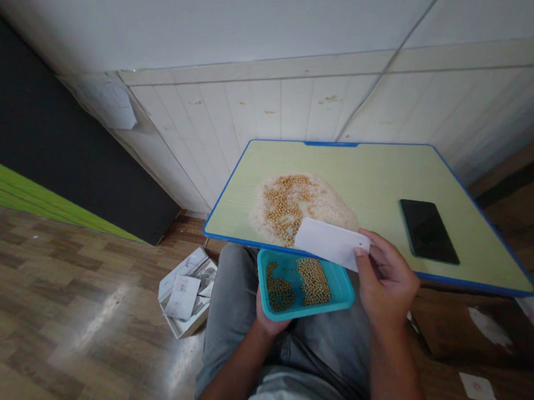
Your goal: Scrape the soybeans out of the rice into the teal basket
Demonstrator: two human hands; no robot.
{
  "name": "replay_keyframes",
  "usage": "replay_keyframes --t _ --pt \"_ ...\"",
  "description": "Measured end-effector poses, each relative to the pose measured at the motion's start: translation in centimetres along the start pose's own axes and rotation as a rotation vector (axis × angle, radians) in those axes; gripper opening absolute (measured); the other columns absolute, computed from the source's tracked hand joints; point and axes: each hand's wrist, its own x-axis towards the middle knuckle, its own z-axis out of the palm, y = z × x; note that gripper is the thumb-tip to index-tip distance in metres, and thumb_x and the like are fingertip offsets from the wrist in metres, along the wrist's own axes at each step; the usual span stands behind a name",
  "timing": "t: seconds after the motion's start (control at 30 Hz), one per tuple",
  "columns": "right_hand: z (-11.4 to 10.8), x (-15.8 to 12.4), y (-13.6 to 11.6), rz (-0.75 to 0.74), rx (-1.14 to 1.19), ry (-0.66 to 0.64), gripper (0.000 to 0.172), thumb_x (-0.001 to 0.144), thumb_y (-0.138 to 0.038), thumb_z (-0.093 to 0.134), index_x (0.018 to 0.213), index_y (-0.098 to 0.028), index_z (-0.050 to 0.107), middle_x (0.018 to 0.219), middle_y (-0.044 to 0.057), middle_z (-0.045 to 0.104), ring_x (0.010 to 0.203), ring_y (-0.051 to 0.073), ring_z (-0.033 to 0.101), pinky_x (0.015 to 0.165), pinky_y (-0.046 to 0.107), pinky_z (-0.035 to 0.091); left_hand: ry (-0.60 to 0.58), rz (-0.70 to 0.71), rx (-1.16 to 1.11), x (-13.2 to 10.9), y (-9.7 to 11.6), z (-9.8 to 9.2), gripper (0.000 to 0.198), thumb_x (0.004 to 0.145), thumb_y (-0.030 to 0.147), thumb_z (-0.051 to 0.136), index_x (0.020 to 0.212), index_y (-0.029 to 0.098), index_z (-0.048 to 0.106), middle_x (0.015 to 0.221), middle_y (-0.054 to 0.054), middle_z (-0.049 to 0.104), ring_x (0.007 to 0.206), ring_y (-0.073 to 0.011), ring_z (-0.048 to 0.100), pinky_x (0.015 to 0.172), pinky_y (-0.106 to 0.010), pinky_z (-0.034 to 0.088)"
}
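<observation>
My left hand point(270, 315) grips a teal plastic tray point(340, 297) from below and from its left side, just under the table's front edge. Two patches of soybeans point(314, 282) lie in the tray. Between the thumb and fingers of my right hand point(385, 279) is a flat white plastic card point(330, 238), tilted over the table edge above the tray. On the tabletop beyond the card spreads a pile of pale rice-like grains point(335, 207) with loose soybeans point(291, 196) on its left part. The card's left end touches or overlaps the near side of the pile.
The yellow-green table point(375, 167) has a blue rim and stands against a white panelled wall point(257, 107). A dark smartphone point(428, 230) lies on its right. An open white box point(181, 328) with papers sits on the wooden floor at left. A cardboard box point(453, 334) stands at lower right.
</observation>
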Motion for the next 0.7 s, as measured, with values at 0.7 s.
replay_keyframes --t 0.7 --pt "1.0 -0.2 0.2 0.002 0.041 0.061 0.030 0.098 -0.043 0.087 0.120 -0.024 0.090 0.105 0.009 0.094 0.090 0.028 0.091 0.079 0.040 0.077 -0.169 -0.038 -0.001 0.4 0.1 -1.3 0.056 0.116 0.061 0.047 0.136 0.030 0.089 0.156 -0.005 0.086 0.176 -0.0363 0.047 0.152 -0.061 0.016"
